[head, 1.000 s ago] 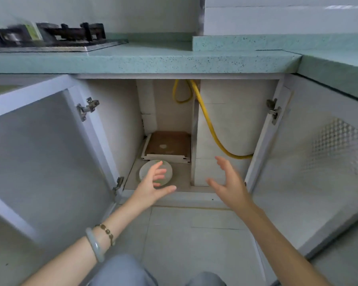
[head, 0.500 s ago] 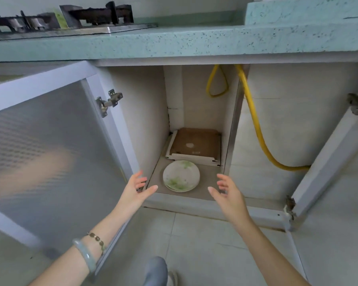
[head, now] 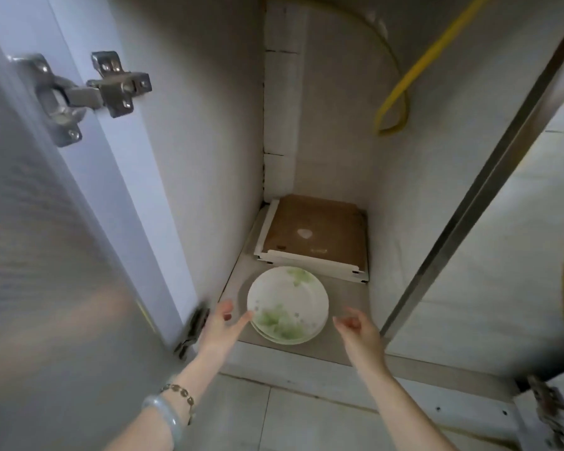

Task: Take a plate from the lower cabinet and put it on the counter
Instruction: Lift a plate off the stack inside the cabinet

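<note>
**Hands closing on the plate stack, no grip yet**

Compared with half a second ago, your view has dropped and moved in: the counter edge and stove are out of frame, and the inside of the lower cabinet (head: 336,164) fills the picture. Both hands have advanced from the cabinet threshold to either side of the plate.

The round white plate with green leaf print (head: 287,299) lies flat on the grey cabinet floor (head: 349,294), near the front. At least one more rim shows beneath its near edge, so treat it as the top of a small stack. Behind it sits a flat brown board in a white frame (head: 313,236); a yellow hose (head: 401,83) hangs at the upper right.

Your left hand (head: 222,327) is open wide, fingertips at or touching the plate's left rim. Your right hand (head: 355,327) is loosely curled, empty, just beside the right rim and apart from it.

Judgement: the reach step is nearly complete. The lift and the transfer to the counter remain. Separate the top plate from the one below before you raise it, or the lower plate may drag along
</note>
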